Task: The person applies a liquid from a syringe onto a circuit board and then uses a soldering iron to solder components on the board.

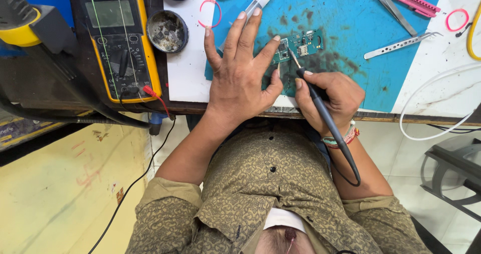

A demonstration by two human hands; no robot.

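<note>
Soldering iron (320, 108) gripped pen-style in right hand (330, 101), fingers clamped round the black handle; long axis runs from the near edge of the bench diagonally up and left, tip pointing away from the person onto the small green circuit board (299, 44). Board lies on the stained blue work mat (361, 23), its long side roughly parallel to the near bench edge. Left hand (240, 78) open, fingers spread flat, fingertips pressing on the mat just left of the board, thumb beside the iron. Yellow multimeter (117, 38) stands at the bench's left side; metal tweezers (401, 44) lie on the mat, right.
</note>
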